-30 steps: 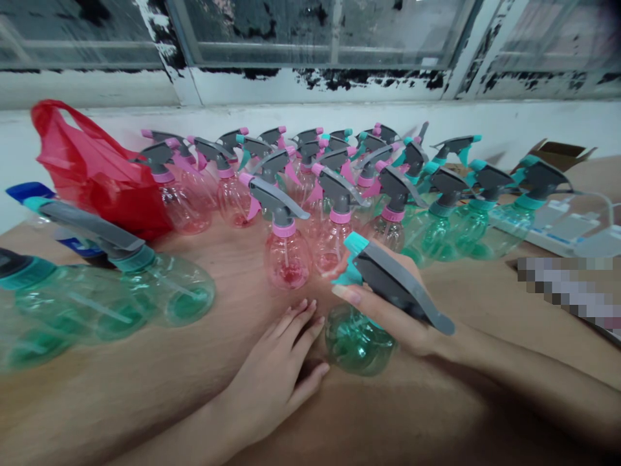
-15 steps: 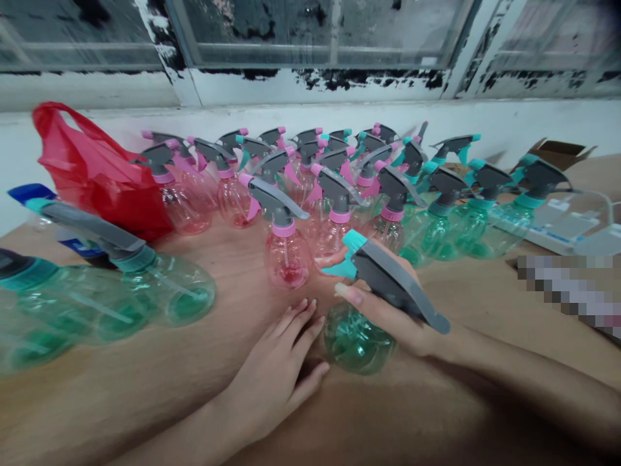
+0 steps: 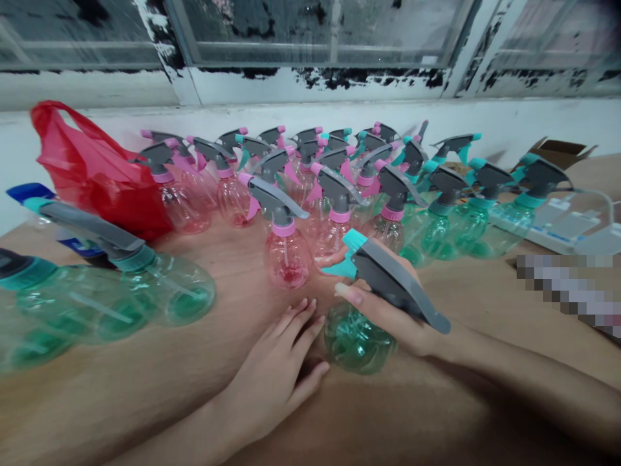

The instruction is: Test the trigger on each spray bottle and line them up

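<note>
A green spray bottle [image 3: 359, 340] with a grey and turquoise trigger head stands on the wooden table [image 3: 160, 401]. My right hand [image 3: 392, 317] is wrapped around its neck, just under the head; part of the grip is hidden behind the bottle. Flat on the table to the left of it lies my left hand [image 3: 281, 362], fingers stretched out, holding nothing. Its fingertips come close to the bottle's base. Just beyond my hands is a pink spray bottle [image 3: 290, 259] with a grey and pink head.
Several pink and green spray bottles [image 3: 339, 233] crowd the back of the table. More green bottles [image 3: 179, 291] stand at left, near a red plastic bag [image 3: 107, 181]. At right are a white power strip [image 3: 548, 226], a cardboard box [image 3: 557, 155] and a blurred-out flat item [image 3: 572, 291].
</note>
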Demonstrator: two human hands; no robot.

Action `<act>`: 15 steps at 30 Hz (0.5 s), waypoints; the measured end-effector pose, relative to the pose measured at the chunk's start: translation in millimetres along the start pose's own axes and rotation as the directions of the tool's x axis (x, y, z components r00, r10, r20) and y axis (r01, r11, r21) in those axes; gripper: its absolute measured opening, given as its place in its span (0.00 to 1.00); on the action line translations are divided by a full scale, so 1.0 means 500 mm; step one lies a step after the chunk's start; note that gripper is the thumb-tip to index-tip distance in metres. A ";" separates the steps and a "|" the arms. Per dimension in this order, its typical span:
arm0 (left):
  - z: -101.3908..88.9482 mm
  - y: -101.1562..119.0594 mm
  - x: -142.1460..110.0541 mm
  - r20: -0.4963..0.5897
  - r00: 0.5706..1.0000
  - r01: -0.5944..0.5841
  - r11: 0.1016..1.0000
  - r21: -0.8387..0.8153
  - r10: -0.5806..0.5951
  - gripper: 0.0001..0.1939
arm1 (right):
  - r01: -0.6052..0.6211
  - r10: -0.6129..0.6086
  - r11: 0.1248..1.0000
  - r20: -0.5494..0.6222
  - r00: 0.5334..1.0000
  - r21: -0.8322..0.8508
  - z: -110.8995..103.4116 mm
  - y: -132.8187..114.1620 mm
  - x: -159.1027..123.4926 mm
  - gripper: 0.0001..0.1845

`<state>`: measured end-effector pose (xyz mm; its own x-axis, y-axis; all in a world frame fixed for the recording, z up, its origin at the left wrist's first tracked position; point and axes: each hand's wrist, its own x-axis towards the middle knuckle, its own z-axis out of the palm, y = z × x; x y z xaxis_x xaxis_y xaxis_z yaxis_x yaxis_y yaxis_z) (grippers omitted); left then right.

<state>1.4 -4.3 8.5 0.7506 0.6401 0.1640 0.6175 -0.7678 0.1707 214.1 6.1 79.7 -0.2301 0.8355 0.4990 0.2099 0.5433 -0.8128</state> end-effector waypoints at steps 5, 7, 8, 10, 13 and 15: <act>0.000 -0.001 0.000 0.000 1.000 -0.003 1.000 0.002 0.003 0.26 | 0.002 -0.002 1.000 0.009 1.000 0.010 -0.001 -0.005 0.001 0.08; 0.000 -0.001 0.000 0.000 1.000 -0.008 1.000 0.003 0.008 0.26 | -0.006 0.006 1.000 0.014 1.000 0.010 0.000 -0.003 0.000 0.09; 0.000 -0.001 0.000 0.000 1.000 -0.012 1.000 0.005 0.012 0.26 | -0.007 0.007 1.000 0.012 1.000 0.014 0.000 -0.001 -0.001 0.09; 0.000 0.000 0.000 0.005 1.000 -0.012 1.000 0.009 0.012 0.26 | -0.013 0.012 1.000 0.011 1.000 0.022 0.000 0.001 -0.002 0.08; -0.001 0.001 0.001 0.005 1.000 -0.006 1.000 0.012 0.006 0.26 | -0.014 0.014 0.999 0.012 1.000 0.034 0.001 0.000 -0.003 0.10; -0.002 0.002 0.001 0.001 1.000 -0.002 1.000 0.009 0.002 0.26 | -0.007 0.007 0.999 0.009 1.000 0.048 0.002 -0.002 -0.003 0.10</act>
<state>2.2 -4.6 9.5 0.7523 0.6382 0.1635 0.6177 -0.7696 0.1617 213.5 4.3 79.2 -0.2376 0.8382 0.4909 0.1659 0.5329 -0.8297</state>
